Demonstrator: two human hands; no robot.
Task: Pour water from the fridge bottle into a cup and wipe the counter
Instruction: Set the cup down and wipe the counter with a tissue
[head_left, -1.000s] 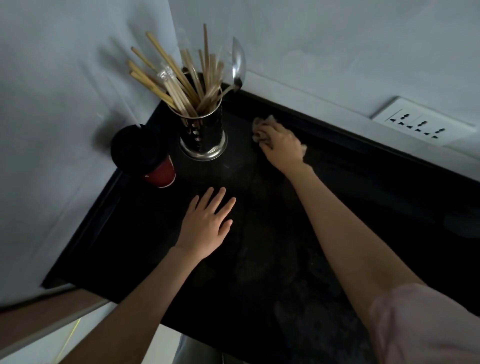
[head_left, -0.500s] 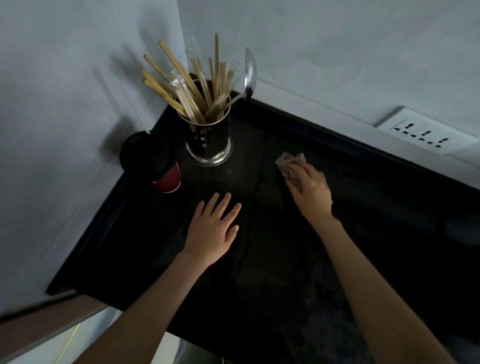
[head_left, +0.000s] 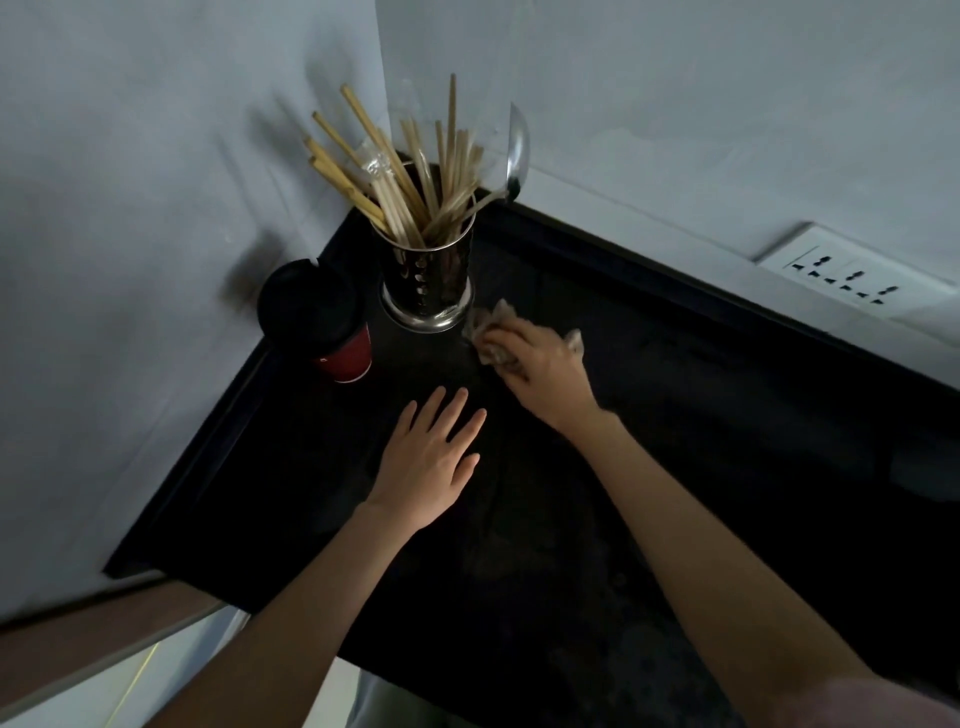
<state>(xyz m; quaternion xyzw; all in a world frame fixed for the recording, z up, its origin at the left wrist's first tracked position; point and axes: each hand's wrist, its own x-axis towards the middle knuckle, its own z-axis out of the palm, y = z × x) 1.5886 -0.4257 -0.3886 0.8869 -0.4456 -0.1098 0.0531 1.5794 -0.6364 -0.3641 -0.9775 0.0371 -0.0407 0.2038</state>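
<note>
Nearby, right hand (head_left: 540, 366) grips cloth (head_left: 491, 325) beside utensil holder (head_left: 427, 283); left hand (head_left: 428, 462) flat, spread.

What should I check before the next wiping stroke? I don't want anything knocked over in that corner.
1. Cloth gripped: ok. The right hand is closed on the crumpled cloth, pressed to the counter.
2. Clearance from the utensil holder: not ok. The cloth sits right beside its base.
3. Red cup out of the path: ok. It stands apart, left of the holder, black lid on.
4. Left hand steady: ok. It lies flat and open on the counter, holding nothing.
5. Spoon and sticks leaning out of the holder: cannot tell how stable.
6. Counter dry: cannot tell, surface too dark.
</note>
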